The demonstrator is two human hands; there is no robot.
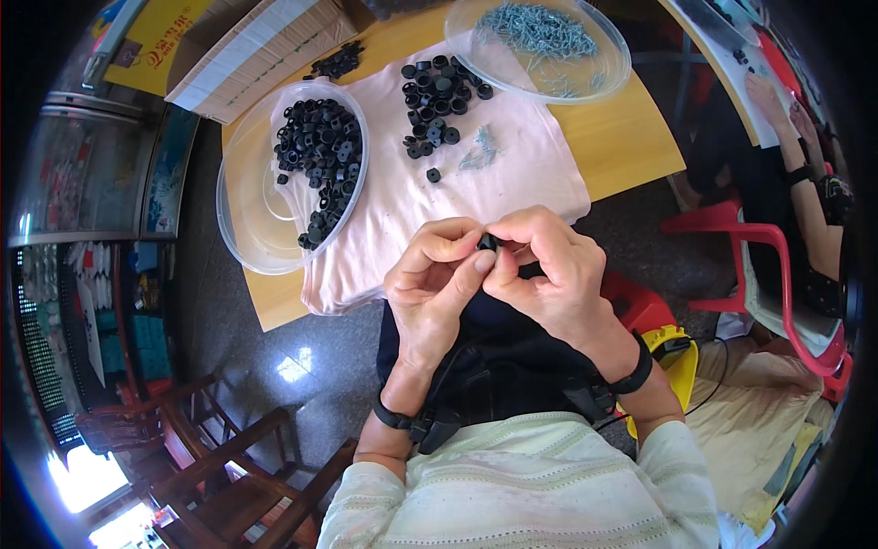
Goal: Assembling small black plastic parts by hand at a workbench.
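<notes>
Both my hands meet in front of my lap, just off the near edge of a pale pink cloth [384, 247]. My left hand [432, 279] pinches a small black plastic cap [488, 242] between thumb and fingers. From the other side, my right hand [553, 274] grips the same cap; fingertips cover most of it. Loose black caps [437, 105] are spread on the cloth beyond my hands, beside a small heap of thin silver metal pieces [480, 148]. A shallow clear tray [240, 220] at left carries many black caps. Another clear round tray [466, 50], far right, contains more silver pieces.
A wooden table [631, 151] lies under the cloth. An open cardboard box [256, 59] and small black parts [337, 60] occupy its far left. To the right, a person's arms [796, 174] show near a red plastic chair [777, 238]. Wooden chairs [229, 457] stand at lower left.
</notes>
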